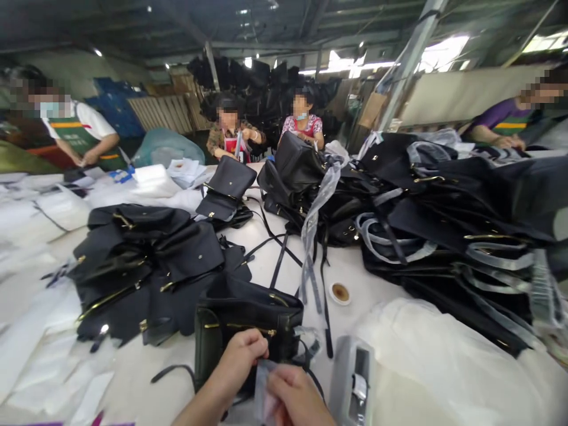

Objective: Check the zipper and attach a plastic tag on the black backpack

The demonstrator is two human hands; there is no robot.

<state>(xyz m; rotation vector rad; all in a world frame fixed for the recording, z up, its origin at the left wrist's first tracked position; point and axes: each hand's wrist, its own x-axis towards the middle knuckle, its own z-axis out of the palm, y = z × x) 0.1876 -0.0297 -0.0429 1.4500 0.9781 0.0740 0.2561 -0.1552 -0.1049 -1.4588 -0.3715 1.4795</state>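
A black handbag (248, 296) with gold zips stands on the table right in front of me. My left hand (244, 350) is closed in a pinch at the front of this bag, just below a gold zip pull. What its fingertips hold is too small to make out. Close beside it, my right hand (296, 393) is closed on a strip of translucent plastic film (261, 390), whose upper end reaches up to the left fingertips. The bag's lower part is hidden behind my hands. A thin black strap (175, 371) curls out at its left.
Black bags pile up at the left (151, 260) and right (444, 207), some with film-wrapped handles. A tape roll (340, 292), a grey box (352, 378) and white sheeting (426, 355) lie at my right. Several co-workers (84, 127) work around the table.
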